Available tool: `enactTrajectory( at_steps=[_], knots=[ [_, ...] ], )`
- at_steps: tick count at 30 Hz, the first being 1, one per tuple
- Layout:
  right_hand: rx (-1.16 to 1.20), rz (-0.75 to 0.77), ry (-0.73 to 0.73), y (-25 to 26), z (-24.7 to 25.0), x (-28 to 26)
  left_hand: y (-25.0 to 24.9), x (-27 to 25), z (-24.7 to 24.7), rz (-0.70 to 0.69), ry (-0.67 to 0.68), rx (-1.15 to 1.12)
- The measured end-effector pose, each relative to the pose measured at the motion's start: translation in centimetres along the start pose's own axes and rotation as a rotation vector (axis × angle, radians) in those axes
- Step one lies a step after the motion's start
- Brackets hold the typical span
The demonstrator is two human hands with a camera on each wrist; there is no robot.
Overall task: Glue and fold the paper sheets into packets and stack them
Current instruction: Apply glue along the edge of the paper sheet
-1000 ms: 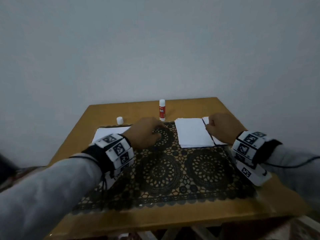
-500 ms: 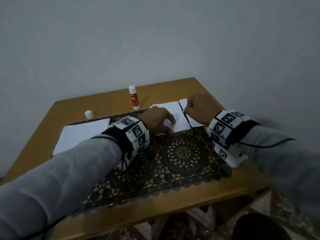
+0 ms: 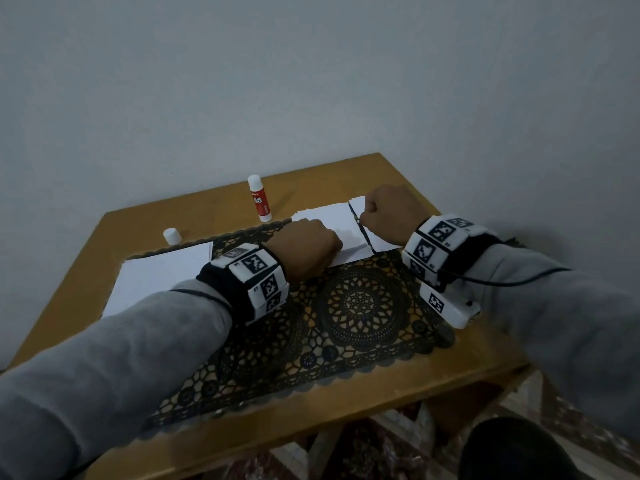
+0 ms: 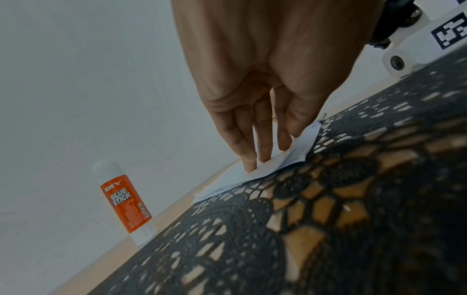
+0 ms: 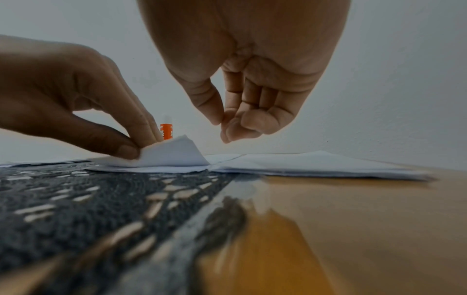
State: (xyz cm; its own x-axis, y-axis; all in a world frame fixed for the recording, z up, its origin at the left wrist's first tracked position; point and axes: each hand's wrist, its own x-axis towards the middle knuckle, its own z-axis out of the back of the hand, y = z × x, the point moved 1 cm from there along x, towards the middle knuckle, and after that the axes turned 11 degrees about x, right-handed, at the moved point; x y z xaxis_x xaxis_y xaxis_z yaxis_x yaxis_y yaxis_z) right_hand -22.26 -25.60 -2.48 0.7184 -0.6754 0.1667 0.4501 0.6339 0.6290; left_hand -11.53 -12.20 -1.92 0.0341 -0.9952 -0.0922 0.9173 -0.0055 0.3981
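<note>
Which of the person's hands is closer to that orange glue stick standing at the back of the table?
Left. The left hand pinches the paper sheet just right of the glue stick; the right hand hovers farther right, beyond the paper.

glue stick (image 3: 258,198) upright behind papers, cap (image 3: 172,235) left, mat (image 3: 363,306) bare in front

Wooden table (image 3: 398,178), lace mat (image 3: 346,323), glue stick (image 3: 259,199)
</note>
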Motion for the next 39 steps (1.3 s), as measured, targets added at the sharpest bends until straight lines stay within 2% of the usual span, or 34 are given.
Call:
enactTrajectory(
  at_steps=[4, 9, 16, 21, 27, 30, 35, 39],
  knots=[
    [0.006, -0.013, 0.004, -0.1, 0.0, 0.1, -0.6, 0.4, -0.1, 0.019, -0.008, 0.067],
    [-0.001, -0.022, 0.011, -0.2, 0.0, 0.2, 0.0, 0.3, -0.2, 0.074, -0.069, -0.135],
    [-0.013, -0.034, 0.016, -0.1, 0.3, 0.1, 0.7, -0.3, 0.0, 0.074, -0.131, -0.331],
    [-0.001, -0.031, 0.021, -0.1, 0.3, 0.0, 1.3, -2.9, 0.7, 0.079, -0.245, -0.342],
    [-0.013, -0.039, 0.04, 0.1, 0.4, -0.4, 3.0, -9.6, 0.6, 0.107, -0.355, -0.464],
    [-0.024, -0.036, 0.054, 0.3, 0.5, -0.5, 4.0, -13.4, -0.4, 0.102, -0.264, -0.456],
    [-0.082, -0.01, 0.083, 0.7, 0.3, -0.9, 4.7, -17.4, -2.6, 0.102, 0.029, -0.327],
    [-0.185, 0.046, 0.114, 1.8, -0.1, -0.4, 5.0, -18.4, -3.4, 0.076, 0.138, -0.328]
  ],
)
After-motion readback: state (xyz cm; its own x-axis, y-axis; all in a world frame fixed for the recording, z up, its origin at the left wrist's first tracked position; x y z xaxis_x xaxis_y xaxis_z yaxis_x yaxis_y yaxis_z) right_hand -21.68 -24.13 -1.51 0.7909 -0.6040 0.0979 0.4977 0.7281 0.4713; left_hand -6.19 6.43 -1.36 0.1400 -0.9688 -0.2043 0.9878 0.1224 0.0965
